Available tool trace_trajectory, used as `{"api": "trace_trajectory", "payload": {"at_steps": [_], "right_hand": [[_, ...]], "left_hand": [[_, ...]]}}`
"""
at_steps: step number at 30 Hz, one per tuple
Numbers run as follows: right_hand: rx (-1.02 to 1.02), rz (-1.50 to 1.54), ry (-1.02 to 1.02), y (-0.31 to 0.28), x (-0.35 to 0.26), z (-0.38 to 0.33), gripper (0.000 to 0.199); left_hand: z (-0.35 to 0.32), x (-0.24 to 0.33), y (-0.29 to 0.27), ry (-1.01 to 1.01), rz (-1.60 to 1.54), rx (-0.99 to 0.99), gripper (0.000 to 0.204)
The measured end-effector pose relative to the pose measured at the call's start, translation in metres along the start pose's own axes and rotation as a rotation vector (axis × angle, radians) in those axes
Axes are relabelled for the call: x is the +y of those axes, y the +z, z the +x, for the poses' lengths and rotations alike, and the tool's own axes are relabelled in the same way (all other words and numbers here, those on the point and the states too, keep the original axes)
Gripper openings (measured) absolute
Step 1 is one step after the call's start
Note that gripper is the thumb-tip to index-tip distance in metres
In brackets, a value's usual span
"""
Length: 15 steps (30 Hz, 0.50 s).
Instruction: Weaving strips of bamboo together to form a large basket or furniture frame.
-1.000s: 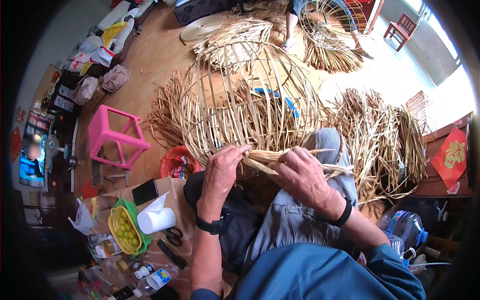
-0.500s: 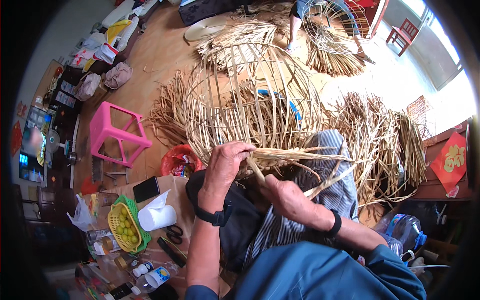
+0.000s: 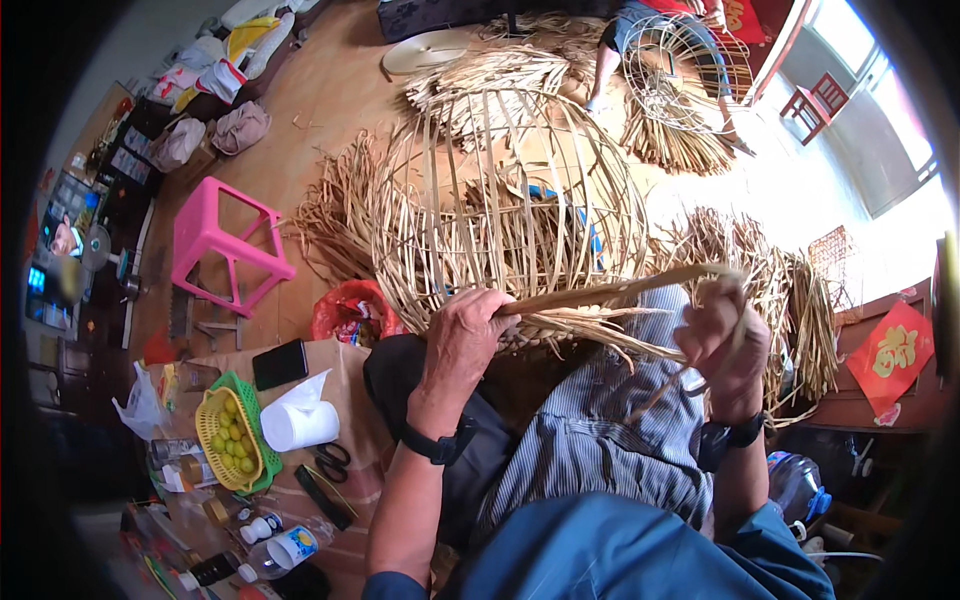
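An openwork basket frame (image 3: pixel 510 235) of thin bent ribs leans against my knees, its round open side away from me. My left hand (image 3: pixel 460 335) is closed at its near edge, pinching the root of a long dried-straw strip (image 3: pixel 620 288). That strip runs taut to the right, into my right hand (image 3: pixel 725 350), whose fingers are curled round its far part; they are somewhat blurred. Below the strip, a bunch of loose straw ends (image 3: pixel 580 325) sticks out rightward from the woven edge, over my striped trouser leg.
Straw heaps (image 3: pixel 740 255) lie around the basket. Left are a pink stool (image 3: pixel 222 240), a red-lined bin (image 3: pixel 352 308) and a low table with a paper roll (image 3: pixel 300 415), scissors (image 3: pixel 333 460), a fruit basket (image 3: pixel 228 440) and bottles. A person (image 3: pixel 655 45) sits far right with another frame.
My right hand has moved right and up from beside my left hand, drawing the strip out straight. My left hand stays at the basket's edge. The view has shifted slightly.
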State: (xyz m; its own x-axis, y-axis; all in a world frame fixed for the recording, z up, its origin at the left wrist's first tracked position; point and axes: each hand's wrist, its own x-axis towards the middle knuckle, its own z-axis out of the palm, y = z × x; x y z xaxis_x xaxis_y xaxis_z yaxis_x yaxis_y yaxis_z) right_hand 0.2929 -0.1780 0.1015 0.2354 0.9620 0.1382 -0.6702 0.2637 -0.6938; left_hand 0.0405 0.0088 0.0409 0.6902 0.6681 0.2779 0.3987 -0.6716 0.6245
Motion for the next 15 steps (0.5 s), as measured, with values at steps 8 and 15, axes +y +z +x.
{"api": "trace_trajectory", "payload": {"at_steps": [8,15], "right_hand": [[-0.043,0.58,-0.4,-0.051,-0.003,-0.011,0.006],[-0.083,-0.762,0.491,0.005,0.049,0.023,0.041]], "left_hand": [[-0.001,-0.003,0.007,-0.05,-0.035,0.062,0.017],[0.0,0.002,0.011,-0.015,0.057,0.074,0.015]]}}
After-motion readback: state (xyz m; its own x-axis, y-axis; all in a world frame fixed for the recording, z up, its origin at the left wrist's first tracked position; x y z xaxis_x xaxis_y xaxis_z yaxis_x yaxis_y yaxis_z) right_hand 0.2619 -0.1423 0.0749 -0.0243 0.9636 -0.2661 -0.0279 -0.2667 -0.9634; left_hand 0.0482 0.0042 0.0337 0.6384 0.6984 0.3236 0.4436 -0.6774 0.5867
